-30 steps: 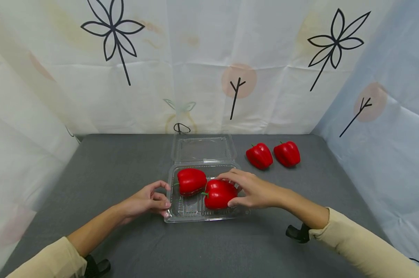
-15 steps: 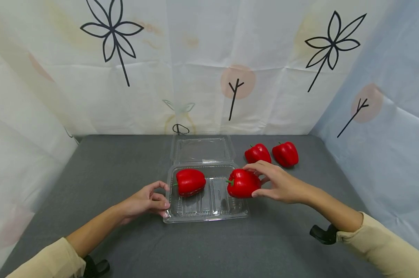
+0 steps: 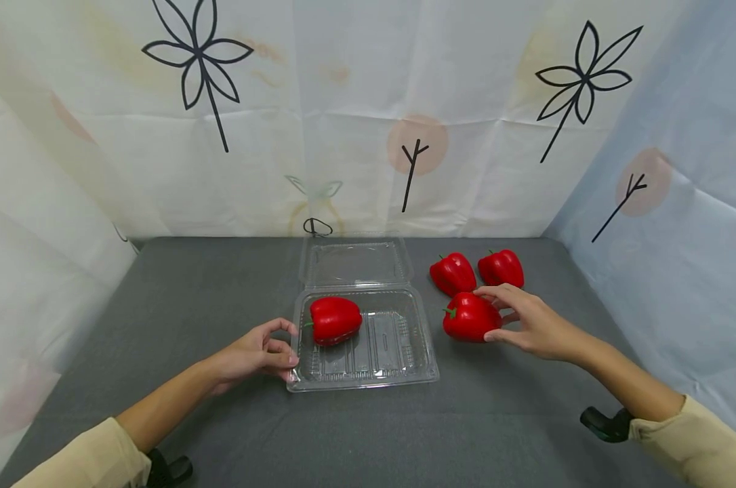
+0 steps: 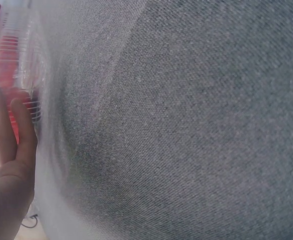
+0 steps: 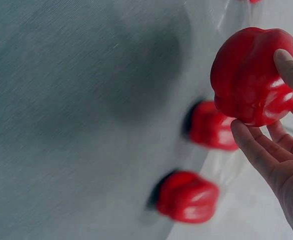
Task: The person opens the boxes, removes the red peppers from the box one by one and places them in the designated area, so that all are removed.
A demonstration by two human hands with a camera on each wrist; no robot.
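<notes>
In the head view my right hand (image 3: 531, 327) grips a red bell pepper (image 3: 469, 317) between thumb and fingertips, raised above the table to the right of a clear plastic clamshell container (image 3: 427, 346). The right wrist view shows this pepper with the thumb on one side and fingers (image 5: 256, 145) on the other. My left hand (image 3: 257, 356) holds the container's left rim, its fingers (image 4: 24, 127) along the outer wall in the left wrist view. Inside, a second bell pepper (image 3: 335, 320) lies at the left with its green stem to the left. The container's lid (image 3: 357, 263) is folded back behind it.
Two more bell peppers, one nearer (image 3: 452, 274) and one farther right (image 3: 502, 268), lie at the back right of the grey table (image 3: 221, 285). A patterned white curtain (image 3: 343, 102) hangs behind and along both sides.
My right hand has lifted one bell pepper out of the container and carried it right, close in front of the two at the back. My left hand has stayed at the rim.
</notes>
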